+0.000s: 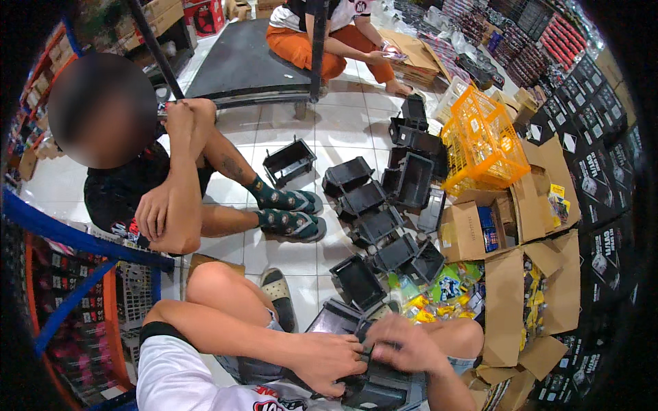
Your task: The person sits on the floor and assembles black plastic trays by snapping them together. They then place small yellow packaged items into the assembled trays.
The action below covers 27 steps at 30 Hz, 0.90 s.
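A black plastic bin [384, 395] lies across my lap, over my denim shorts. My left hand [329, 361] rests on it with the fingers curled over its edge. Just right of it, my right hand [399, 344] is bent over the same bin, its fingers smeared by motion; whether they grip anything is unclear. Another dark bin [336, 318] sits between my knees, just ahead of my hands. Part of the bin under my hands is hidden by them.
Several black bins [360, 281] are scattered on the white tiles ahead. Colourful small packets [445, 291], open cardboard boxes [502, 315] and a yellow crate [483, 147] stand to the right. A person [168, 175] sits at left; another [336, 41] sits on a black platform cart [243, 65].
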{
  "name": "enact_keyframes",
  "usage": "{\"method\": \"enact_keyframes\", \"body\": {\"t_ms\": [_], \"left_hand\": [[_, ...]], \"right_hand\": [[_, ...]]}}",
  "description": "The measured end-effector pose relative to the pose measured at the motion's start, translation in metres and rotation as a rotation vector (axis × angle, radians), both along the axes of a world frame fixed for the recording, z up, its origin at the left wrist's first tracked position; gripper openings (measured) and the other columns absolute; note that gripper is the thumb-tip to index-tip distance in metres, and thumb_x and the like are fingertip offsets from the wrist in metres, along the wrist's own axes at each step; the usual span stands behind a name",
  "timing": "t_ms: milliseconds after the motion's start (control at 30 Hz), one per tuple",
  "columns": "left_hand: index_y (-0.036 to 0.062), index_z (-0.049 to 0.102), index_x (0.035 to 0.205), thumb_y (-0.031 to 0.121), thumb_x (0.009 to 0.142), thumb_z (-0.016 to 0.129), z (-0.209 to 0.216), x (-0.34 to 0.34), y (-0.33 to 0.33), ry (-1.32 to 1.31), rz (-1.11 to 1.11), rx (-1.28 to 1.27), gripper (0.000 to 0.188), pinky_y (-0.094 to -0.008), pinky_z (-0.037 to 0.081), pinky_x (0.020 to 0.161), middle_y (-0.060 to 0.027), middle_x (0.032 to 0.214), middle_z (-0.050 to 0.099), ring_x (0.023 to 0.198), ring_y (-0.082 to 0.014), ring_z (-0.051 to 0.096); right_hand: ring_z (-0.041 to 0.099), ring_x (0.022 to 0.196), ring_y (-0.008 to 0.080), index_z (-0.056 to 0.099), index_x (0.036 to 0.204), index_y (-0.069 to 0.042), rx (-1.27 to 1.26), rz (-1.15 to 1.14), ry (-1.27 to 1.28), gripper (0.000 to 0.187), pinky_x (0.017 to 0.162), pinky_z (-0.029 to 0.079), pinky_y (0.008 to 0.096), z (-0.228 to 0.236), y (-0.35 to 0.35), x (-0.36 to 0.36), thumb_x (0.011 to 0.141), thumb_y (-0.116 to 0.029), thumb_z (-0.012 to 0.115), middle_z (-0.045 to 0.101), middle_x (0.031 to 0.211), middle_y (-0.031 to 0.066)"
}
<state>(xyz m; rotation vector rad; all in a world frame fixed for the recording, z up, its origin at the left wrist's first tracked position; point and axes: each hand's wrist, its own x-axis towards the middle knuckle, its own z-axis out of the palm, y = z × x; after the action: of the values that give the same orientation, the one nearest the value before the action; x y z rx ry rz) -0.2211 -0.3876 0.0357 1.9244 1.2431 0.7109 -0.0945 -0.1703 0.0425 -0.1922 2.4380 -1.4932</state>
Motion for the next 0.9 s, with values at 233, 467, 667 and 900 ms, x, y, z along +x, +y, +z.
{"method": "enact_keyframes", "body": {"t_ms": [233,467,667,900], "left_hand": [[-0.0006,0.062,0.105,0.043,0.093,0.063,0.007,-0.007,0.002,0.169,0.118,0.057,0.045,-0.0489,0.038,0.106,-0.017,0.098,0.066,0.103,-0.0329,0.06],[-0.0011,0.064,0.102,0.044,0.093,0.064,0.006,-0.047,0.02,0.076,0.153,0.045,0.046,-0.0525,0.036,0.107,-0.019,0.1,0.067,0.106,-0.0353,0.062],[0.0033,0.063,0.091,0.032,0.075,0.068,-0.003,-0.089,0.053,0.066,0.173,0.03,0.033,-0.0534,0.041,0.103,-0.0172,0.097,0.065,0.101,-0.0364,0.063],[0.0042,0.07,0.115,0.032,0.08,0.074,0.0,-0.084,0.034,0.062,0.166,0.029,0.045,-0.0514,0.04,0.111,-0.0174,0.118,0.066,0.118,-0.0374,0.062]], "right_hand": [[0.063,0.113,0.0379,0.067,0.121,-0.001,0.399,-0.244,-0.229,0.054,0.099,0.05,0.0449,-0.016,0.024,-0.033,0.091,-0.044,0.076,0.069,0.115,0.021],[0.068,0.106,0.0371,0.076,0.11,-0.009,0.416,-0.078,-0.175,0.038,0.093,0.054,0.0426,-0.022,0.056,-0.068,0.095,-0.042,0.07,0.073,0.109,0.0183],[0.071,0.106,0.0333,0.075,0.117,-0.009,0.539,-0.018,-0.218,0.036,0.094,0.054,0.0412,-0.033,0.085,-0.102,0.098,-0.039,0.067,0.074,0.111,0.0167],[0.068,0.101,0.0385,0.075,0.111,-0.006,0.489,-0.099,0.038,0.038,0.09,0.053,0.0464,-0.032,0.081,-0.08,0.095,-0.041,0.069,0.072,0.107,0.0185]]}}
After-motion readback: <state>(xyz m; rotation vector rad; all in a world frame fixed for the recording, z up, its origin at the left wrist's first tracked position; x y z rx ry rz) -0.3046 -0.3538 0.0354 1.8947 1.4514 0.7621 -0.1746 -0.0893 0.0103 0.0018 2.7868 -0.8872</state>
